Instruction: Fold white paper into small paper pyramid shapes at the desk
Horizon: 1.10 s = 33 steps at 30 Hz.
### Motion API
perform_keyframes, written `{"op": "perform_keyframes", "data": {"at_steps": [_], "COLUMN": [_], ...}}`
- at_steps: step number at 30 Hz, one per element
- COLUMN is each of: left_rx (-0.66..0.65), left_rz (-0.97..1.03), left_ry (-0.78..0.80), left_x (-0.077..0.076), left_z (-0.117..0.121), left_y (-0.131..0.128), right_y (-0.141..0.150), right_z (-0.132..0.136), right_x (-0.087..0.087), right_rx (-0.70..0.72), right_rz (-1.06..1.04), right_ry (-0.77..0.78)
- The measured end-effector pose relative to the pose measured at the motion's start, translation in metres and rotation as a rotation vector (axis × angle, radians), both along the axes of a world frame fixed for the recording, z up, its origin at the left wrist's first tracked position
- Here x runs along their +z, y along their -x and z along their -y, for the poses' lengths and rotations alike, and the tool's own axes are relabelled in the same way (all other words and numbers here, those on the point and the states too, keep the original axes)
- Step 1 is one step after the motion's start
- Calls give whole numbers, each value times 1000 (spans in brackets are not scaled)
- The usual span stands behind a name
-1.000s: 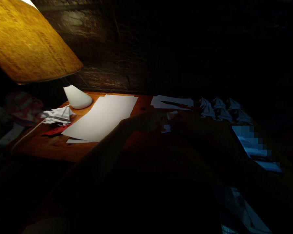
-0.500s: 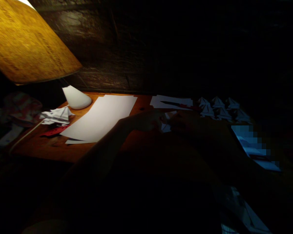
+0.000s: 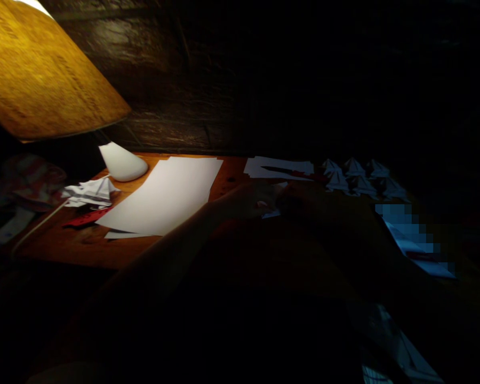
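In deep shadow at the middle of the table, my left hand (image 3: 253, 199) is closed on a small piece of folded white paper (image 3: 272, 214). My right hand (image 3: 298, 198) meets it from the right, its fingers at the paper's other side; it is very dark, but they appear closed on the same piece. Most of the paper is hidden behind the fingers. Just beyond the hands lies a small stack of white paper (image 3: 255, 168) with a knife (image 3: 280, 170) across it. To the right stand several folded paper shapes (image 3: 363, 185) in two rows.
A lit lamp (image 3: 56, 80) with a yellow shade stands at the left on the wooden table (image 3: 116, 255). Large white sheets (image 3: 166, 194) lie beside it, near crumpled paper (image 3: 92, 193) and a red object (image 3: 84, 217). A glowing screen (image 3: 408, 240) lies at the right.
My left hand has turned slightly and its fingers now cover more of the folded paper. The view has shifted a little; the other things stay in place.
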<state>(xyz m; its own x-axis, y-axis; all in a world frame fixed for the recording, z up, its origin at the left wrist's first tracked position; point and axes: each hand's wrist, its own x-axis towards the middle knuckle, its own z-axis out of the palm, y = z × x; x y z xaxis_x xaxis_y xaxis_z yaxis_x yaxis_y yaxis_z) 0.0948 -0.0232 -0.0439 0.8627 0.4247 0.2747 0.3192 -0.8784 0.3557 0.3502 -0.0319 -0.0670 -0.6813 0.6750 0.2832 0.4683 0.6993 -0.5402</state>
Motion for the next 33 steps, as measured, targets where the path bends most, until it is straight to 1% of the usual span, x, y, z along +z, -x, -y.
{"op": "perform_keyframes", "data": {"at_steps": [3, 7, 10, 12, 14, 20, 24, 28, 33], "left_rx": [-9, -1, -19, -21, -15, 5, 15, -21, -13], "left_rz": [20, 0, -12, -18, -31, -109, -105, -88, -86], "left_ry": [-19, -24, -19, -12, -12, -49, -72, -52, -67], "left_x": [-2, -2, 1, 3, 5, 10, 7, 3, 1], "left_z": [-3, -3, -2, 0, 2, 7, 6, 5, 4], "left_y": [1, 4, 4, 3, 2, 0, 0, 1, 2], "right_y": [0, 1, 2, 1, 0, -2, -4, -5, -7], "right_z": [-1, 1, 2, 2, 1, -1, -6, -8, -8], "right_x": [1, 7, 11, 11, 9, 4, 3, 3, 3], "right_rx": [-1, -18, -82, -139, -158, -136, -111, -52, -65], "right_rz": [33, 44, 61, 67, 53, 20, 3, -58, -77], "right_ry": [-44, -49, -65, -66, -47, -25, -8, 22, 59]}}
